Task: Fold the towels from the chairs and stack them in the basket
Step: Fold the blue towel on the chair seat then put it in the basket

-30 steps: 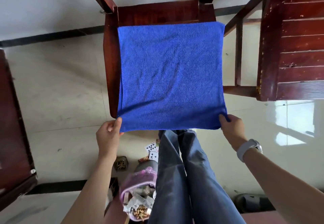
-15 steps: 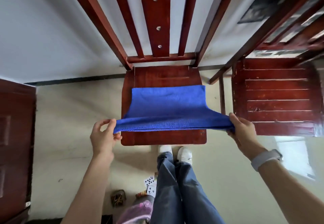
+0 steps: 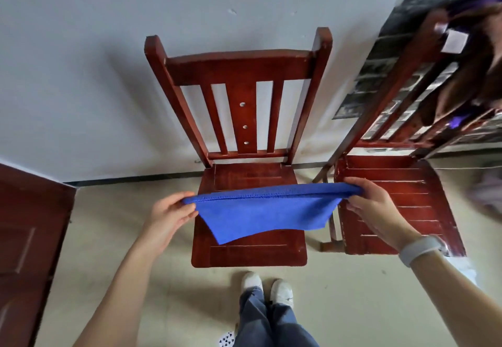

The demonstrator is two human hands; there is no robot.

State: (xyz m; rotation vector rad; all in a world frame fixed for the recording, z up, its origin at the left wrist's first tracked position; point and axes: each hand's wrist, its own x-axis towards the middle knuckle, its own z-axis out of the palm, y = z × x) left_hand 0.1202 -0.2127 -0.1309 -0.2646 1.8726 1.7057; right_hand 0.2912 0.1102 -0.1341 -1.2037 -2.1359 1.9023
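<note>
A blue towel [image 3: 267, 211] hangs in the air above the seat of the middle red wooden chair [image 3: 248, 249]. Its top edge is stretched level between my hands and the rest drops toward me. My left hand [image 3: 169, 217] pinches the left top corner. My right hand [image 3: 373, 205] pinches the right top corner, over the gap between the two chairs. No basket is in view.
A second red wooden chair [image 3: 402, 205] stands to the right, with a person partly visible behind its back. A dark red door or cabinet [image 3: 30, 238] fills the left edge. My legs and white shoes [image 3: 267, 289] are below the seat. Playing cards [image 3: 226, 340] lie on the floor.
The towel lay flat on the seat; my hands have lifted its near edge up and off the chair, so it now hangs free. The view has tilted up toward the chair backs.
</note>
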